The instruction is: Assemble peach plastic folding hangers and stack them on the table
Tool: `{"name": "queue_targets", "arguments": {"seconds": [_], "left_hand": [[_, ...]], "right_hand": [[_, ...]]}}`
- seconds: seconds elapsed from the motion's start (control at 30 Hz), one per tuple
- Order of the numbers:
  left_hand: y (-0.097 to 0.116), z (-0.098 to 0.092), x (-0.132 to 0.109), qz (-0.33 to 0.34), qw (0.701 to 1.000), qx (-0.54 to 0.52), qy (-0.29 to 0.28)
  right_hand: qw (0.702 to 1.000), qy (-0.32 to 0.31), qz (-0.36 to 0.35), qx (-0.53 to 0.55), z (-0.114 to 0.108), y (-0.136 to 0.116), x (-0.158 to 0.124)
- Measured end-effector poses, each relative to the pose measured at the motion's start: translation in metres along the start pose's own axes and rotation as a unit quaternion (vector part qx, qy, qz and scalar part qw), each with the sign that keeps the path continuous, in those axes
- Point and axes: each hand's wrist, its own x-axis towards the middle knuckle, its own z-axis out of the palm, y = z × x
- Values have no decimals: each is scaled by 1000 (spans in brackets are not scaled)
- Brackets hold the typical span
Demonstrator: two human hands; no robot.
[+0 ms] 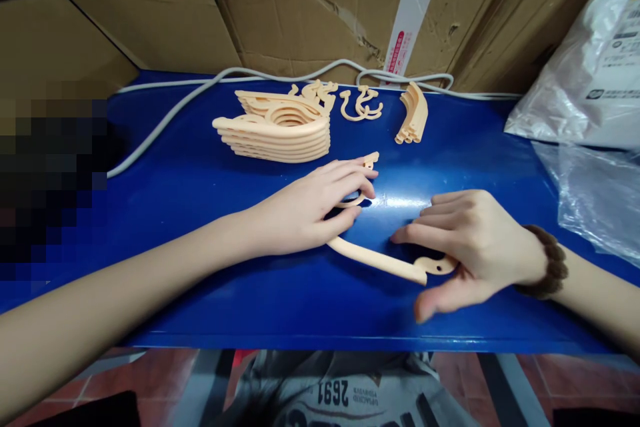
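Note:
On the blue table, a cream plastic curved bar [377, 260] runs from under my left hand toward my right hand. My left hand [325, 203] lies over cream plastic parts, its fingers apart; a small cream end piece [371, 159] shows beyond its fingertips. Over a cream piece with a small hole [439, 267] is my right hand [460, 240], thumb spread away from its curled fingers. Whether it grips that piece is hidden. Behind my left hand sits a stack of cream curved frames [275, 137], with cream hooks [361, 107] beside it and a bundle of short curved tubes [413, 113] farther right.
A white cable [173, 119] snakes along the back of the blue table [210, 300]. Cardboard boxes [300, 7] stand behind it. At the right are a white plastic package [575, 80] and clear plastic film [595, 193].

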Motion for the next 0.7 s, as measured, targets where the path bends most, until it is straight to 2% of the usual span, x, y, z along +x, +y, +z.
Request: {"name": "queue_targets", "arguments": {"seconds": [0.13, 0.37, 0.6, 0.7], "left_hand": [[-9, 1, 1, -6, 1000, -15, 21], [-14, 3, 3, -6, 996, -17, 92], [-10, 3, 2, -16, 995, 7, 103], [-9, 3, 2, -17, 994, 10, 103]], "right_hand": [[1000, -6, -6, 23, 2, -4, 2], [1000, -8, 3, 24, 8, -4, 7], [998, -30, 14, 57, 5, -4, 8], [1000, -6, 12, 19, 0, -3, 7]]}}
